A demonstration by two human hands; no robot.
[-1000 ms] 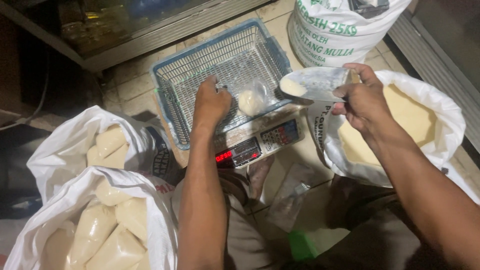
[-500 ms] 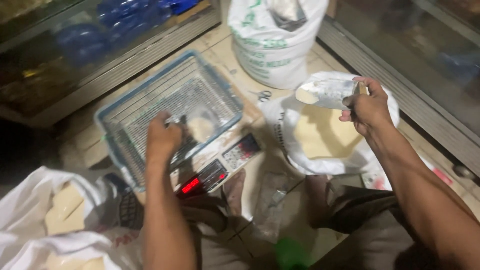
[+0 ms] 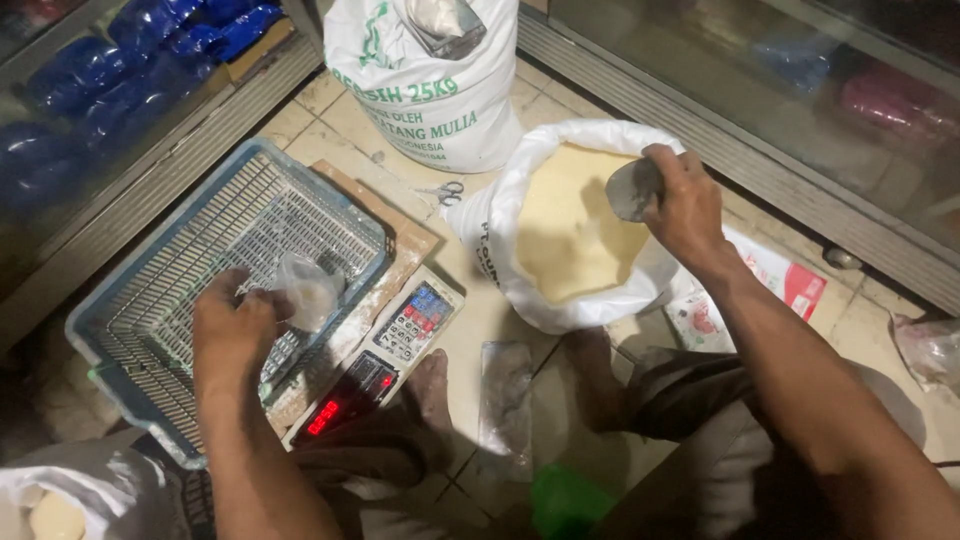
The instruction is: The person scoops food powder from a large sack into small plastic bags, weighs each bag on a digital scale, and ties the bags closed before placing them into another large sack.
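The left hand (image 3: 232,335) rests inside the blue-grey plastic mesh basket (image 3: 150,290) that sits on the flat electronic scale with a red lit display (image 3: 375,370), its fingers pinching the mouth of a small clear plastic bag (image 3: 308,290) holding a little pale powder. The right hand (image 3: 685,205) reaches into the open white woven sack of cream-coloured flour (image 3: 570,225), fingers curled tight around a grey metal scoop (image 3: 633,188), with the powder just below them. The small bag looks only partly filled, so weighing seems under way with more scooping left, though its contents are hard to judge through the glare. Counted: one basket, one scale, one scoop, one small bag in hand, and two large sacks, the second a closed printed white sack (image 3: 430,75) beyond the right fingers. Small scissors (image 3: 450,190) lie between the sacks.
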